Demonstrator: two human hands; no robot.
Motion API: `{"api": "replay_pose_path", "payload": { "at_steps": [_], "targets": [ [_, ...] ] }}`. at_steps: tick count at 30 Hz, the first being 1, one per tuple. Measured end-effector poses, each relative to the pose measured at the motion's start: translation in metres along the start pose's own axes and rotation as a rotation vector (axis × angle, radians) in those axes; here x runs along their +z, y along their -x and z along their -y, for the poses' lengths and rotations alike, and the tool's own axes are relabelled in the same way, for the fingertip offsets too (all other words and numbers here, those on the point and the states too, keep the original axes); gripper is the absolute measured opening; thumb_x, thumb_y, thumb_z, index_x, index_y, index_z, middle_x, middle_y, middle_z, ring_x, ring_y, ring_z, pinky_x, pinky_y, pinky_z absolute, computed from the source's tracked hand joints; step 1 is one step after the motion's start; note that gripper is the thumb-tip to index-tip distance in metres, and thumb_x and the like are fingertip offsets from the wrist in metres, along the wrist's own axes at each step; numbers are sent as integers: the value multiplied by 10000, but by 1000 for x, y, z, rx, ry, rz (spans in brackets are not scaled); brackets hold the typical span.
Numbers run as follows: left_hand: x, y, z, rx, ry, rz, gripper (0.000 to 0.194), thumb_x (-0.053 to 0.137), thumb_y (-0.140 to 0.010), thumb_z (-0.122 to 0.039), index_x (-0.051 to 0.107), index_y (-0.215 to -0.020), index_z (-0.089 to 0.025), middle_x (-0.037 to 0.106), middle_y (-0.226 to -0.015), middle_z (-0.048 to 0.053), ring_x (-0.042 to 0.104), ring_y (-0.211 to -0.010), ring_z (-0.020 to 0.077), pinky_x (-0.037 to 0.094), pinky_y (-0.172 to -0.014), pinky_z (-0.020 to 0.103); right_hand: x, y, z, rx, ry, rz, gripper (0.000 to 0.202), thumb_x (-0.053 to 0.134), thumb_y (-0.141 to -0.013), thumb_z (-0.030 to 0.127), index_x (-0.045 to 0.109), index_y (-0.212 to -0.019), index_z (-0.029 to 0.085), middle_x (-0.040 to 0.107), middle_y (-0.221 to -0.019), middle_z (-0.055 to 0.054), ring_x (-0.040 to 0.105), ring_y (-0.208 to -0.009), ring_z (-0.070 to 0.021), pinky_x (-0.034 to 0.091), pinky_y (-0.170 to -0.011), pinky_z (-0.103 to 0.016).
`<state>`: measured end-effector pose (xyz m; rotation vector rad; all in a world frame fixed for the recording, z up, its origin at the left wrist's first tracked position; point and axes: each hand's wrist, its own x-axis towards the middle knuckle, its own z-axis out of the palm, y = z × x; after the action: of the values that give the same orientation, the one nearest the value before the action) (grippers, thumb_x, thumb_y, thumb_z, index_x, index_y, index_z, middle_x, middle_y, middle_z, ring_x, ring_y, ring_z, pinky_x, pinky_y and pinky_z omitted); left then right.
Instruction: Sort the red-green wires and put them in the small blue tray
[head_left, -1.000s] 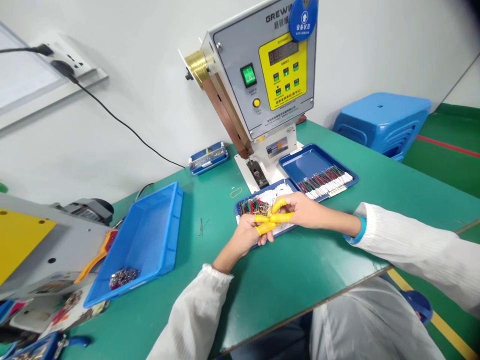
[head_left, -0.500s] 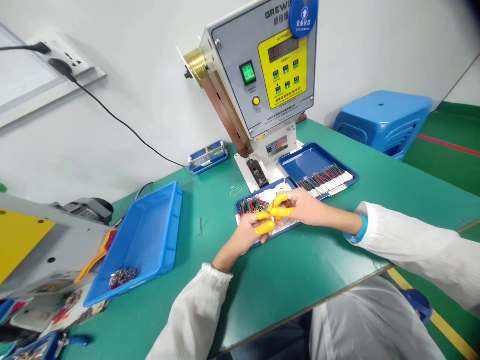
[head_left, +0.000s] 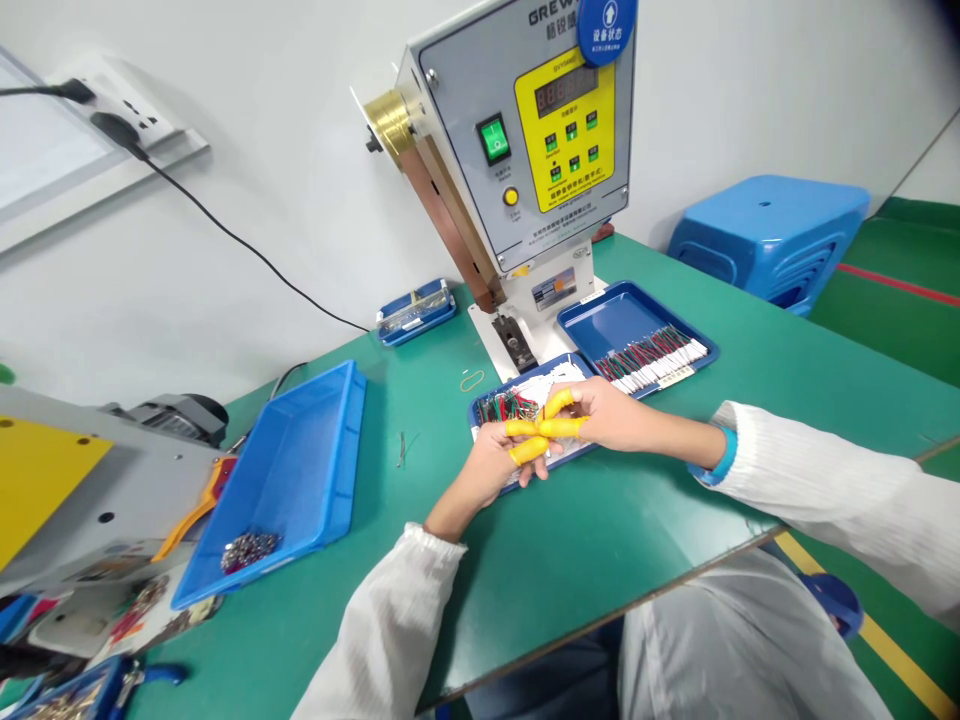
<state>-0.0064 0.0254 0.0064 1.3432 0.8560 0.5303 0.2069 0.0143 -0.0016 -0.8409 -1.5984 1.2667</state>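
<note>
My left hand (head_left: 501,455), with yellow finger cots on thumb and fingers, is closed in a pinch above the near blue tray (head_left: 471,412). From the right, my right hand (head_left: 589,415), also in yellow cots, pinches at the same spot, so the fingertips of both hands meet. Whatever lies between them is too small and covered to name. Beneath the hands, the tray holds a bunch of red, green and black wires (head_left: 504,406) and a heap of small white pieces (head_left: 551,376). Part of that heap is hidden by my fingers.
Behind the tray stands a grey terminal-crimping machine (head_left: 457,75) with a gold spool (head_left: 390,122). A second blue tray (head_left: 600,318) holds a row of wires with white ends. Leftward are a large blue bin (head_left: 300,470), a rubber band (head_left: 472,381) and loose wire bits (head_left: 403,450).
My fingertips have drawn closer together, and a white piece that showed between them is now covered. Both hands stay over the same tray.
</note>
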Motion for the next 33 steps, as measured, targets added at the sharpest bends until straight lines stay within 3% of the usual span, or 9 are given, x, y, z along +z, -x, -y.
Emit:
{"api": "replay_pose_path", "payload": {
  "at_steps": [10,16,19,22,25,33],
  "targets": [
    [-1,0,2,-13,-10,32,443,836,-773,-495,781,-903,-75,751,-646,107,663,-489,151,457,-414,199,3,0,6,75,-73,-16,315,800,-809,476,746,-889,175,735,-847,-36,659,-751,-165,535,-693,-299],
    [-1,0,3,-5,-3,68,406,861,-749,-458,763,-906,-97,805,-944,168,730,-586,178,475,-423,204,4,0,5,106,-131,-33,289,815,-796,440,737,-877,174,740,-843,-30,669,-728,-152,531,-669,-278],
    [0,1,0,-17,-25,57,409,858,-754,-442,770,-948,-93,799,-836,145,717,-577,169,463,-437,196,4,0,3,148,-136,-10,294,797,-816,452,735,-915,182,727,-793,-11,618,-621,-127,493,-583,-260],
    [1,2,-4,-3,-17,33,412,857,-747,-420,778,-973,-85,752,-662,96,690,-549,161,469,-466,201,2,0,3,102,-98,10,287,793,-825,458,731,-895,186,723,-797,-11,640,-666,-144,520,-647,-281],
    [2,2,-6,6,-5,14,386,860,-732,-394,786,-958,-91,741,-645,81,674,-538,153,472,-481,206,2,0,5,40,-40,13,296,790,-829,473,725,-847,184,720,-813,-22,664,-747,-169,537,-729,-308],
    [1,1,-3,-21,-3,-15,352,867,-735,-426,789,-829,-96,679,-532,43,602,-427,119,461,-458,201,3,0,3,69,-102,-5,262,811,-796,422,747,-880,182,732,-830,-25,655,-724,-159,518,-697,-291]
  ]
}}
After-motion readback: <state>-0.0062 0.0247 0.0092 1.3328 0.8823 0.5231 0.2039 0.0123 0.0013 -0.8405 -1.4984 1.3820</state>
